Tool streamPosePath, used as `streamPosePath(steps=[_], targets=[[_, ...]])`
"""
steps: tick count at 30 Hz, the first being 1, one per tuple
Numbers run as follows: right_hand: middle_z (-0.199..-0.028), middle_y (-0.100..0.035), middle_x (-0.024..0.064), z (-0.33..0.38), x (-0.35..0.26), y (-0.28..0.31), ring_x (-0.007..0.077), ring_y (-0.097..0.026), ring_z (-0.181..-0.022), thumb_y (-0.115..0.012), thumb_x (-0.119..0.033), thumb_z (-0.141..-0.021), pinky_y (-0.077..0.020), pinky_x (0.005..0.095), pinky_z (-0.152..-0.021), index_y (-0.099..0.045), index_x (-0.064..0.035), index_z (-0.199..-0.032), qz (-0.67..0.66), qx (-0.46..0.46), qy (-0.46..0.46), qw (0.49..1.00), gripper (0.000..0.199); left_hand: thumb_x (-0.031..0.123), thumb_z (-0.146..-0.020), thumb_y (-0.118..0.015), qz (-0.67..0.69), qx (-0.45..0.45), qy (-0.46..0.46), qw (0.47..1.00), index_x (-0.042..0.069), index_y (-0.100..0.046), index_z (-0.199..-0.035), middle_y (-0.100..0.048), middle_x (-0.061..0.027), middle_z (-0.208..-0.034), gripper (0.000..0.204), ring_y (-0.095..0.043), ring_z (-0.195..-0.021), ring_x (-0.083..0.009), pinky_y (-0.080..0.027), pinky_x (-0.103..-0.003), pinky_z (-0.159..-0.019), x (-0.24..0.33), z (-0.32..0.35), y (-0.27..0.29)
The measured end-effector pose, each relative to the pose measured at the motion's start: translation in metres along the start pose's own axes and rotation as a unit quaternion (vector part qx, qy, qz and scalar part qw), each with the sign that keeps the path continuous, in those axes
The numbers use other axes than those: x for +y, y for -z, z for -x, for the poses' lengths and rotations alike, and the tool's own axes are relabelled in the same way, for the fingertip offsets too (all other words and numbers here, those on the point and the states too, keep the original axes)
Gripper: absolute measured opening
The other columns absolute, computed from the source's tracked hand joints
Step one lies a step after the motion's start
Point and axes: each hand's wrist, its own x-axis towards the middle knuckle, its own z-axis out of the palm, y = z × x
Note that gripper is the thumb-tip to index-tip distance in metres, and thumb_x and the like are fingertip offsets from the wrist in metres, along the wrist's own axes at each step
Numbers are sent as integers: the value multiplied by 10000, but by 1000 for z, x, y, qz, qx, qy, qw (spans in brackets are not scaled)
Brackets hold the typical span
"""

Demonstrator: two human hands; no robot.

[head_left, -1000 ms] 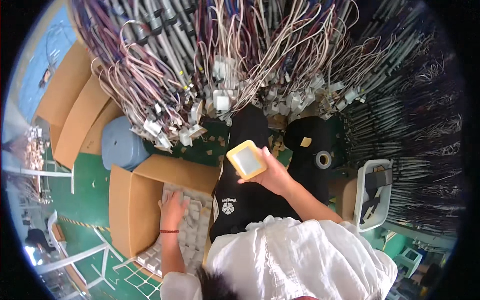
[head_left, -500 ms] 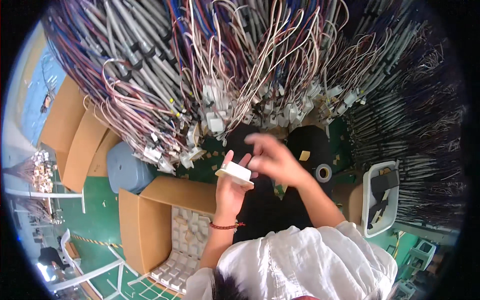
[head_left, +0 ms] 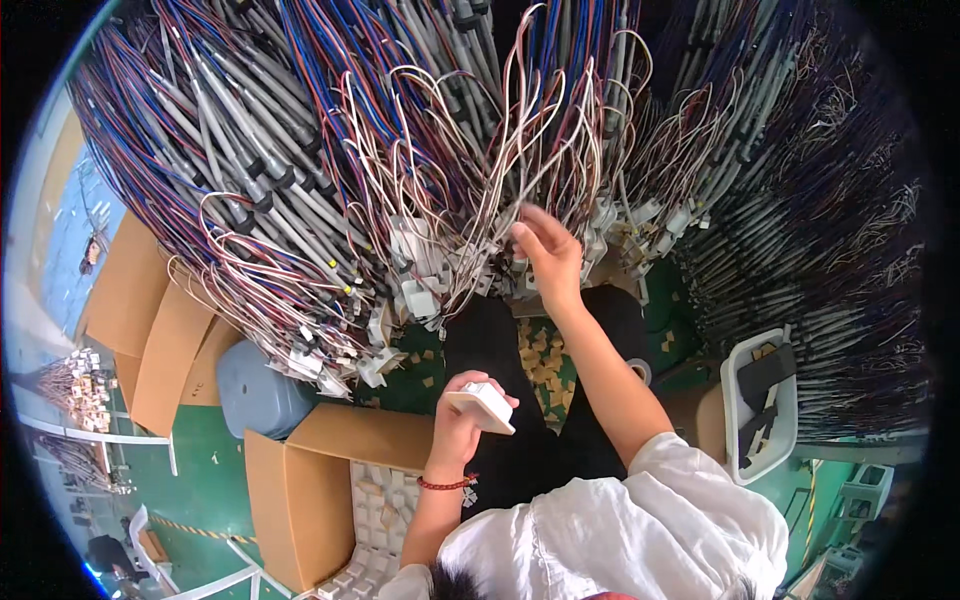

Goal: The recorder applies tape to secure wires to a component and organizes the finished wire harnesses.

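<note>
My left hand (head_left: 456,425) is closed around a white plastic housing (head_left: 484,404) with a wider flat edge, held tilted above my lap. My right hand (head_left: 548,255) reaches up and forward to the hanging wires (head_left: 500,185). Its thumb and forefinger are apart beside the pale wires; no held thing shows between them. Several white housings (head_left: 418,298) hang among the wire ends in front of me. Left of my lap, an open cardboard box (head_left: 300,510) contains rows of similar white pieces (head_left: 378,505).
A blue-grey plastic stool (head_left: 262,388) stands at the left near cardboard flaps (head_left: 165,330). On the right are a white bin (head_left: 735,420) with dark pieces and a partly hidden tape roll (head_left: 641,371). Small tan scraps (head_left: 545,365) litter the green floor. Thick cable bundles (head_left: 230,120) fill the far side.
My right hand has moved away from the white housing, forward to the wires. My left hand has lowered towards my lap and turned the housing, its fingers now wrapped round it.
</note>
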Motion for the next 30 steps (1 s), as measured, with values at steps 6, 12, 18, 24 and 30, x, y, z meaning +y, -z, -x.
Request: streamPosePath(steps=[6, 12, 18, 24, 30], targets=[[-967, -629, 64, -33, -24, -15, 124, -603, -783, -746, -198, -851, -489, 262, -654, -605, 24, -1092, 49, 52, 73, 995, 357, 20, -878, -562, -186, 6, 21, 982, 3, -512, -1209, -678, -198, -1026, 335, -683, -901, -258, -558, -369, -800, 1, 0, -15], [-766, -637, 13, -12, -51, -17, 49, -462, -558, -635, -189, -928, -369, 216, -519, -644, -29, -932, -79, 93, 80, 989, 160, 143, -931, -588, -250, 20, -73, 965, -8, -554, -1166, -681, -192, -1081, 282, -653, -1027, -224, -504, -320, -906, 25, -4, -31], [-823, -647, 45, 101, -64, -3, 101, -560, -706, -519, -191, -998, -453, 239, -643, -638, 8, -1004, 66, -188, 22, 980, 232, -29, -820, -557, -538, -101, -156, 822, -17, -624, -960, -377, -241, -1482, 155, -410, -1361, -320, -371, -359, -1054, 44, -24, -38], [-808, -654, 27, 103, -83, 43, 63, -534, -699, -517, -177, -997, -419, 205, -648, -650, -4, -1028, -16, -138, -41, 989, 220, 67, -905, -574, -345, -100, 96, 928, 3, -638, -1035, -657, -28, -967, 159, -629, -909, -130, -487, -276, -838, 26, 14, -17], [-911, -675, 21, 133, -66, 54, 45, -514, -717, -520, -226, -999, -417, 196, -676, -617, -26, -1186, -75, -145, -150, 975, 290, 136, -934, -564, -136, -48, 112, 983, -4, -606, -1092, -645, -40, -994, 215, -614, -902, -112, -486, -267, -813, -20, 37, -29]])
